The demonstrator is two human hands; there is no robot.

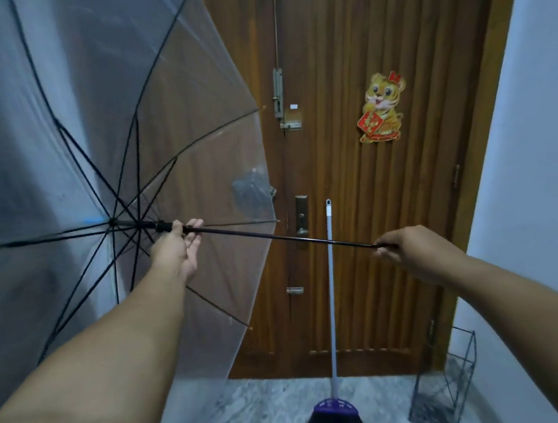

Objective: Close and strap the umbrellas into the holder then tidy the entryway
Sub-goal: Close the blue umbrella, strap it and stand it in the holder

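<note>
Head | umbrella shaft horizontal, canopy leftward | left hand cups runner | right hand grips handle

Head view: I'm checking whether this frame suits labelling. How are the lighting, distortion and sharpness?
Head view: dim, bluish light without hard shadows; wide-angle bending bows the door frame at the right edge; the clear umbrella canopy hazes the wall behind it; left hand, right hand and broom read fairly sharp; the wire holder is thin but legible.
</note>
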